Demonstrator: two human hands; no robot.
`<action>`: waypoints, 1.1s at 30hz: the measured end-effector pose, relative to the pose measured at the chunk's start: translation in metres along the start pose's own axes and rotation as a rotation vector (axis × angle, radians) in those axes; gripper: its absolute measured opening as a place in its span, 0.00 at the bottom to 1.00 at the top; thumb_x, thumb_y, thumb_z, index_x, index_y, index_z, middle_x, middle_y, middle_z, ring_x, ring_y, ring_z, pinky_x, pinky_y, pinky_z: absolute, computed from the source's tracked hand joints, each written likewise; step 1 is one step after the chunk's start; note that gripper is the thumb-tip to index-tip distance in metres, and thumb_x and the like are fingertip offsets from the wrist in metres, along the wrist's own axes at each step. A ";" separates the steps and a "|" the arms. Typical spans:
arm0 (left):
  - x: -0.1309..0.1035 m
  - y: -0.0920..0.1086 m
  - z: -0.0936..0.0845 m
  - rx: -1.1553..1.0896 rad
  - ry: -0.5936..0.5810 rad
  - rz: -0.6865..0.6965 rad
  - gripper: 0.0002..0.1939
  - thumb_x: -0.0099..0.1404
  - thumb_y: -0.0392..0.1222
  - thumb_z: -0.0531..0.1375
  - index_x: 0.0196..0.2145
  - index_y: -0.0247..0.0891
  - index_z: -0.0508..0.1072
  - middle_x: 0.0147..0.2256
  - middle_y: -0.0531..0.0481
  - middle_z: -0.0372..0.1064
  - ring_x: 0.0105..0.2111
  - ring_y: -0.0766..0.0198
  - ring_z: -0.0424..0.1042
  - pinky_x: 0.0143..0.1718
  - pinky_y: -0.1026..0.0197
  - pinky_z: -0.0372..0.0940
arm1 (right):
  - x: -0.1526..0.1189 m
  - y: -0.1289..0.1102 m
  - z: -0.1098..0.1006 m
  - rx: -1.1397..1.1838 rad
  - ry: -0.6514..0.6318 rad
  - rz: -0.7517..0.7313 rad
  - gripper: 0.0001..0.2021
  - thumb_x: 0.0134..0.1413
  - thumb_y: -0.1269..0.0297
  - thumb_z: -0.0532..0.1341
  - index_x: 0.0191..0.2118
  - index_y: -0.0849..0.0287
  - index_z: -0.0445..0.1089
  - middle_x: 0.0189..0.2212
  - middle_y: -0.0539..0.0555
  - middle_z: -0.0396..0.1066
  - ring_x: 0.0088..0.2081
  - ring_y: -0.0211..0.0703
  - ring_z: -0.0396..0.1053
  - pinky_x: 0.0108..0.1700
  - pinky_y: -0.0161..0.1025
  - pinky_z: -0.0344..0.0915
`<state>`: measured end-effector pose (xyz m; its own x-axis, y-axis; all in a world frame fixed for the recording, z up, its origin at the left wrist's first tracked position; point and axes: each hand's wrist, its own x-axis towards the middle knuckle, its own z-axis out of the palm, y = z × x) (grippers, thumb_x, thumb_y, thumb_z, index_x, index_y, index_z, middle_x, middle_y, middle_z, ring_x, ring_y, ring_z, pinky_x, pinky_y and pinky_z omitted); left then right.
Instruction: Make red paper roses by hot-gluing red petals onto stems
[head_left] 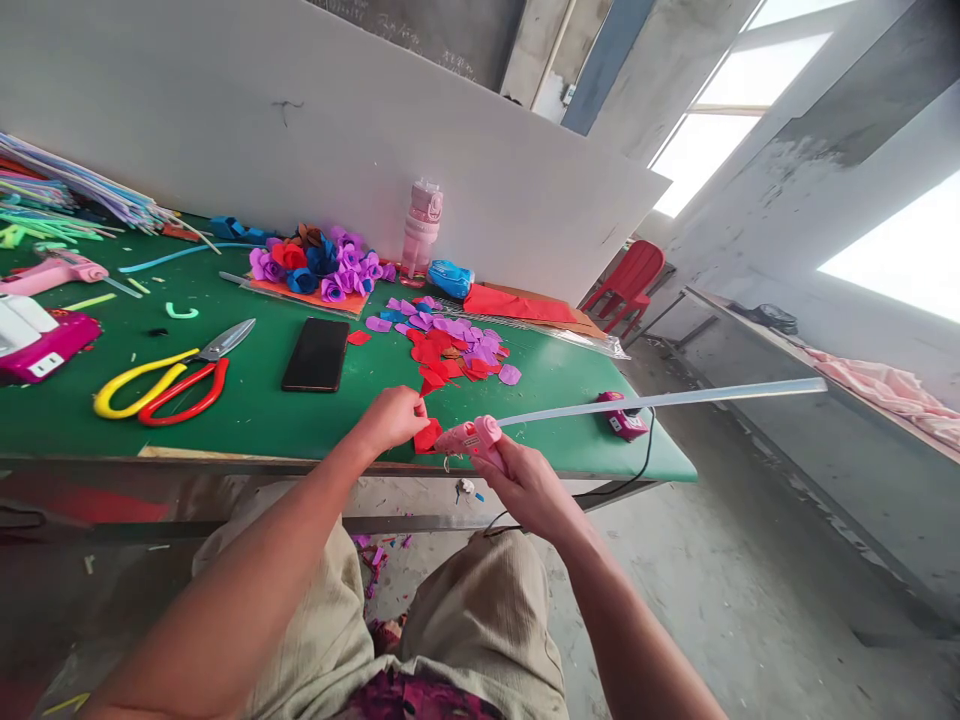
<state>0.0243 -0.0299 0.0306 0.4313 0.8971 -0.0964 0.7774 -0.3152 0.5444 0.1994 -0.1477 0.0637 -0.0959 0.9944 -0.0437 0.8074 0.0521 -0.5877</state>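
Note:
My right hand [525, 485] is wrapped around the handle of a pink hot glue gun [469, 436]. A long translucent glue stick [660, 398] juts from its back, out to the right. The gun's nozzle points left at a folded red paper piece [427, 437] near the table's front edge. My left hand [394, 415] is closed in a pinch beside it, with a red paper petal [431, 381] at the fingertips; how they grip it is partly hidden. Just beyond lies a loose pile of red and purple paper petals [457, 345].
On the green table [240, 430] lie a phone [315, 354], red-and-yellow scissors [184, 375] and finished paper flowers [322, 262]. A pink bottle [421, 232] stands behind. Another glue gun [56, 270] lies left. A magenta box [624, 415] with a cord sits right.

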 end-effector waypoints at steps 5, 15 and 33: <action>0.001 -0.001 0.000 -0.007 0.001 -0.007 0.08 0.54 0.38 0.57 0.23 0.37 0.76 0.19 0.51 0.69 0.19 0.66 0.67 0.21 0.67 0.56 | 0.000 0.000 -0.002 -0.054 -0.001 0.003 0.13 0.59 0.55 0.49 0.34 0.58 0.65 0.25 0.50 0.66 0.25 0.39 0.59 0.26 0.33 0.50; 0.003 -0.004 0.003 0.003 0.000 0.007 0.09 0.54 0.37 0.56 0.24 0.37 0.76 0.17 0.51 0.67 0.19 0.65 0.66 0.22 0.66 0.56 | 0.000 0.001 -0.005 -0.091 0.009 0.007 0.13 0.59 0.55 0.49 0.33 0.57 0.64 0.23 0.49 0.63 0.24 0.38 0.56 0.26 0.33 0.49; 0.003 -0.003 0.002 -0.018 0.003 -0.006 0.07 0.54 0.37 0.57 0.22 0.36 0.74 0.14 0.54 0.63 0.16 0.68 0.62 0.19 0.66 0.54 | -0.011 0.020 -0.016 0.635 -0.063 0.220 0.16 0.56 0.50 0.55 0.33 0.61 0.64 0.24 0.49 0.69 0.14 0.28 0.52 0.17 0.31 0.45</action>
<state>0.0241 -0.0269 0.0265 0.4252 0.8998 -0.0975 0.7716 -0.3040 0.5587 0.2259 -0.1563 0.0655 -0.0181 0.9675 -0.2524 0.3153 -0.2340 -0.9197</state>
